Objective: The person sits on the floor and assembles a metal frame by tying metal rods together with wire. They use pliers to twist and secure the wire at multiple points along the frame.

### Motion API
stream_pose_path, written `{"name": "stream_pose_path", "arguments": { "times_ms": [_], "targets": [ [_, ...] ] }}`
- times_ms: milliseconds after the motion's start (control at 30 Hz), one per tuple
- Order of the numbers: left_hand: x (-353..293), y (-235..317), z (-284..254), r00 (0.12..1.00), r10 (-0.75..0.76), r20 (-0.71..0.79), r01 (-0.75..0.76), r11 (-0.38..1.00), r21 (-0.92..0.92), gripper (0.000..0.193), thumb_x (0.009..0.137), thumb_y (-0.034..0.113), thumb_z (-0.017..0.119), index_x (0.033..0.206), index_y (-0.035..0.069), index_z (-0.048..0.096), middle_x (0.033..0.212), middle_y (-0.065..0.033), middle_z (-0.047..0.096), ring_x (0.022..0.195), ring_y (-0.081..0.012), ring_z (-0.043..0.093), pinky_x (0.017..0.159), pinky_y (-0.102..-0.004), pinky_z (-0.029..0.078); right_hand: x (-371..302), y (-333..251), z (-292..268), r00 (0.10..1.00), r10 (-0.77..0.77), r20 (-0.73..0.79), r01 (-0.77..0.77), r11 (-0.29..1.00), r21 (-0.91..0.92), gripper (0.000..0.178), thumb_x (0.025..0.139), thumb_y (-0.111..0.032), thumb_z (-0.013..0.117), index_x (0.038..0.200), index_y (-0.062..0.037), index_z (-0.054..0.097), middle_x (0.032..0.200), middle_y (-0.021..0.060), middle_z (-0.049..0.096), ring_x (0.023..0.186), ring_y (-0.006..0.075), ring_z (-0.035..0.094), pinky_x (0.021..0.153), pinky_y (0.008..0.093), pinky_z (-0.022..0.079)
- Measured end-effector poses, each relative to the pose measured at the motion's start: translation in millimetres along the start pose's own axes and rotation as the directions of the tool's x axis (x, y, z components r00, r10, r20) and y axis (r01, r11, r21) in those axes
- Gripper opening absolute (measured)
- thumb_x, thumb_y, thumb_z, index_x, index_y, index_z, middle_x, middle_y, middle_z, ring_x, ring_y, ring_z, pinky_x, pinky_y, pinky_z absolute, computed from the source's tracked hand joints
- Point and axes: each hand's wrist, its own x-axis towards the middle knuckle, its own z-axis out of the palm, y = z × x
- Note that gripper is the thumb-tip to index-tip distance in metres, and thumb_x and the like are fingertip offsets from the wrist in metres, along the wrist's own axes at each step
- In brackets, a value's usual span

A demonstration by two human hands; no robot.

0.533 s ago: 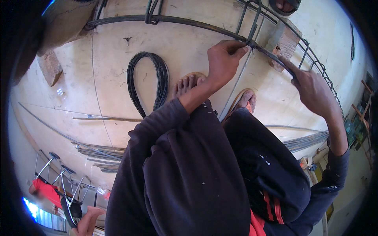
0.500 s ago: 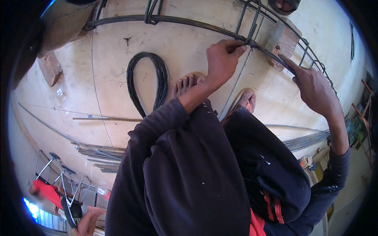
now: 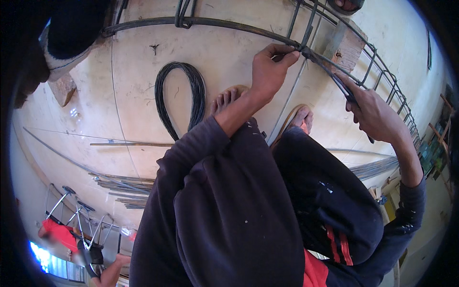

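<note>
A long dark steel rebar cage (image 3: 234, 27) with bent stirrups curves across the far side. At one crossing of bar and stirrup (image 3: 309, 26), the thumb and fingers of my left hand (image 3: 270, 71) are pinched together; what lies between them is too small to make out. My right hand (image 3: 375, 112) is wrapped round the long dark handles of a pair of pincers (image 3: 337, 82). The jaws reach that same crossing, beside my left fingertips. Part of the handles is hidden in my palm.
A looped bundle of thin dark tie wire (image 3: 162, 93) lies on the tiled floor. Brick blocks (image 3: 345, 50) (image 3: 62, 90) sit near the cage. Loose steel rods (image 3: 125, 184) lie at left, more rods (image 3: 377, 167) at right. Other people are at far left and top.
My right hand has turned and dropped a little, bringing the pincers' handles away from the bar. My left hand stays at the crossing. At upper left, a person's dark-clothed limb has shifted.
</note>
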Motion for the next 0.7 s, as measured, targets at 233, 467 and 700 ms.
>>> {"name": "stream_pose_path", "arguments": {
  "times_ms": [233, 467, 700],
  "targets": [
    [-1, 5, -2, 0.993, -0.113, 0.018, 0.114, 0.965, -0.238, 0.016, 0.085, 0.002, 0.063, 0.096, -0.01, 0.059, 0.093, -0.0147, 0.064, 0.086, -0.0197, 0.066, 0.082, -0.0277, 0.055, 7, 17, 56, 0.997, 0.035, -0.072, -0.005, 0.926, 0.377, 0.044, 0.091, -0.003, 0.044, 0.134, -0.0013, 0.038, 0.061, 0.0077, 0.051, 0.046, 0.0158, 0.046, 0.045, 0.0347, 0.042],
    [0, -2, 2, 0.98, -0.185, 0.074, 0.199, 0.915, -0.351, 0.015, 0.088, 0.004, 0.06, 0.097, -0.008, 0.056, 0.095, -0.0147, 0.063, 0.09, -0.0218, 0.065, 0.085, -0.0311, 0.055, 33, -7, 158, 0.863, 0.14, -0.486, 0.229, 0.748, 0.623, 0.044, 0.09, -0.002, 0.048, 0.133, -0.0034, 0.041, 0.061, 0.0118, 0.047, 0.051, 0.0213, 0.048, 0.052, 0.0352, 0.042],
    [-9, -5, -3, 0.954, -0.258, 0.154, 0.288, 0.933, -0.218, 0.024, 0.095, 0.014, 0.05, 0.108, -0.006, 0.053, 0.106, -0.0176, 0.063, 0.102, -0.0281, 0.063, 0.093, -0.038, 0.051, 57, -25, 193, 0.797, 0.246, -0.552, 0.18, 0.776, 0.604, 0.044, 0.091, -0.002, 0.048, 0.134, -0.0048, 0.041, 0.064, 0.0148, 0.051, 0.054, 0.0283, 0.053, 0.055, 0.038, 0.043]
  ]
}}
